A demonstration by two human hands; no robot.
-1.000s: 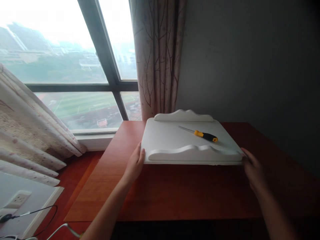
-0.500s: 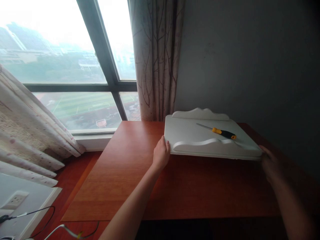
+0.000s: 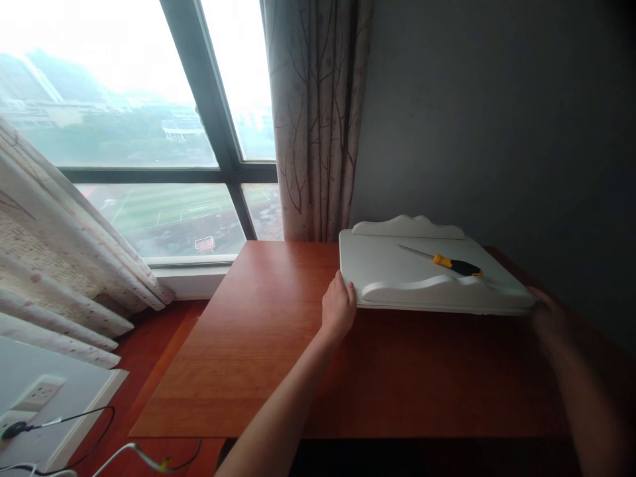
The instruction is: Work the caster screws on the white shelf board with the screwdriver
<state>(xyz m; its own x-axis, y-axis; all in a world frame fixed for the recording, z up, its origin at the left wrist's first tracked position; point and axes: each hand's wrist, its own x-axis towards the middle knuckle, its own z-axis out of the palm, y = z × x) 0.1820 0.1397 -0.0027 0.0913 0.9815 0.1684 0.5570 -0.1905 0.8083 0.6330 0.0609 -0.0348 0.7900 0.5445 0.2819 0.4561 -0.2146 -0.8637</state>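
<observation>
A white board (image 3: pixel 382 262) with a wavy-edged rail along its near side and another along its far side is over the back right of the table. My left hand (image 3: pixel 340 305) is closed around its left near corner, fingers on the edge. At the right near corner my right hand (image 3: pixel 546 315) grips the board too, though it is dark and blurred and its fingers are partly hidden. On top of the board lies a screwdriver (image 3: pixel 450 263) with a yellow and black handle, its shaft pointing left. Neither hand touches the screwdriver.
The reddish-brown wooden table (image 3: pixel 238 344) has a grey wall (image 3: pixel 472 119) behind it. Patterned curtains (image 3: pixel 318 119) hang beside the window (image 3: pixel 163 212). At lower left, a black plug (image 3: pixel 14 430) sits in a wall socket, with cables (image 3: pixel 124 450) near the floor.
The board has shifted slightly to the right with both hands on it, and the screwdriver has travelled along on top. The whole view has also swung a little.
</observation>
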